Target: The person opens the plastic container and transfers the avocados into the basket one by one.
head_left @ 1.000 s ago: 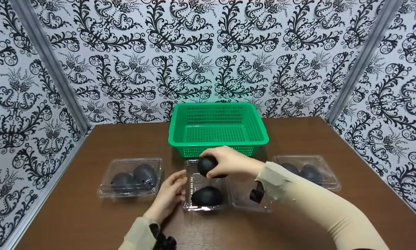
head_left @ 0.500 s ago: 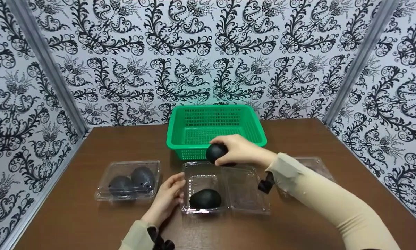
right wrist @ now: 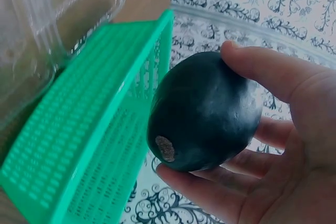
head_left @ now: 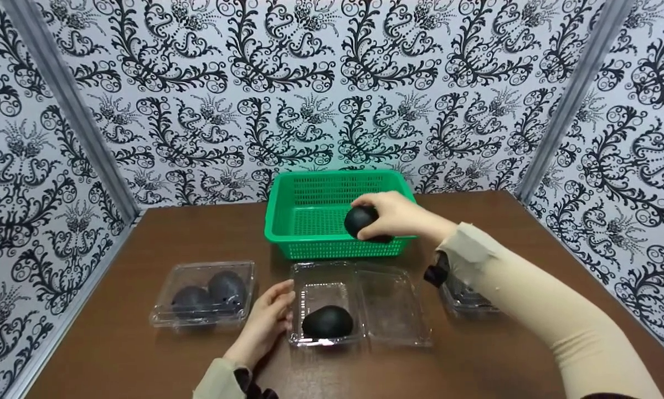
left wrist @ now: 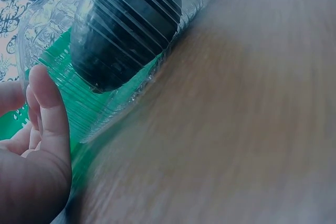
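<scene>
My right hand (head_left: pixel 401 216) holds a black avocado (head_left: pixel 360 220) over the front right rim of the green basket (head_left: pixel 332 249). In the right wrist view the avocado (right wrist: pixel 205 114) sits between thumb and fingers, its stem scar showing. In front of the basket lies an open clear plastic clamshell (head_left: pixel 326 275), its lid (head_left: pixel 392 305) folded out to the right. One avocado (head_left: pixel 328 321) rests in the clamshell's near half. At its left side, my left hand (head_left: pixel 268 318) pinches the rim between thumb and finger, as the left wrist view shows.
On the left stands a closed clamshell (head_left: pixel 212 266) with two avocados (head_left: pixel 227 288) inside. Another clamshell (head_left: pixel 467 299) stands at the right, mostly hidden by my right sleeve (head_left: pixel 509 277). A patterned wall (head_left: pixel 315 111) rises behind the brown table (head_left: pixel 199 227).
The right hand has carried its avocado from above the open clamshell up and right, away from me, to the basket's rim. My left hand stays at the clamshell's side.
</scene>
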Demonstrator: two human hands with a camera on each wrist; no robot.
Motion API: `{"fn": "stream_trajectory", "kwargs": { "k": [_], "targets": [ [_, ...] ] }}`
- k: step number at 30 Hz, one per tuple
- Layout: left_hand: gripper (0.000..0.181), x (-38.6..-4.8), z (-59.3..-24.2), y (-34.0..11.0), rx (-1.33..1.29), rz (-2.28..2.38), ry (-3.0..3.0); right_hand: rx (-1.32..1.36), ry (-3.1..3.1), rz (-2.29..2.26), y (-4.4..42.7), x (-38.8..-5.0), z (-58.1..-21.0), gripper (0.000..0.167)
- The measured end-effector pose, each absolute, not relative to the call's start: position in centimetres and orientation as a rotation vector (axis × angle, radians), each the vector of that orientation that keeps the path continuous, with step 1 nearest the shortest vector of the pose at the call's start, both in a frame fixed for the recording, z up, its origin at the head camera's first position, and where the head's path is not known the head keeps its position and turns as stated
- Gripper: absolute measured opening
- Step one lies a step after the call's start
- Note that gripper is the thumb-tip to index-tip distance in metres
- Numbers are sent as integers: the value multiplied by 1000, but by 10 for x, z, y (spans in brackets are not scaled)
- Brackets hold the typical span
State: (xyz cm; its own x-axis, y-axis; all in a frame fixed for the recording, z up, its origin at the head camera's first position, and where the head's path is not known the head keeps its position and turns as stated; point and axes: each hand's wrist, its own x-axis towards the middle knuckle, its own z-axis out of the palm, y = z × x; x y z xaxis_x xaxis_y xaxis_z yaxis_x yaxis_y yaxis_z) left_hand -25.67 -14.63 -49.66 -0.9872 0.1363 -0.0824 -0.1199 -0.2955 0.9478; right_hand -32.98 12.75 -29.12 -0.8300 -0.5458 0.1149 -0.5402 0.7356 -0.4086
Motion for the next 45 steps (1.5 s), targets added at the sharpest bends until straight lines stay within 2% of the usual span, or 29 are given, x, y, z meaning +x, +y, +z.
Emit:
{"fn": "stream_trajectory", "kwargs": {
  "k": [9,27,37,45],
  "targets": [
    [55,-257,-496,-144,26,2404,1751,-849,2948,-692,138,-355,-289,64],
    [51,-254,-495,-151,-45,2418,1767,-689,2928,-765,150,-399,-310,62],
    [55,-260,-493,-145,8,2393,1759,-607,2972,-755,165,-411,-320,63],
    [55,-257,-497,-148,39,2404,1756,-610,3006,-750,157,-419,-334,66]
  ]
}}
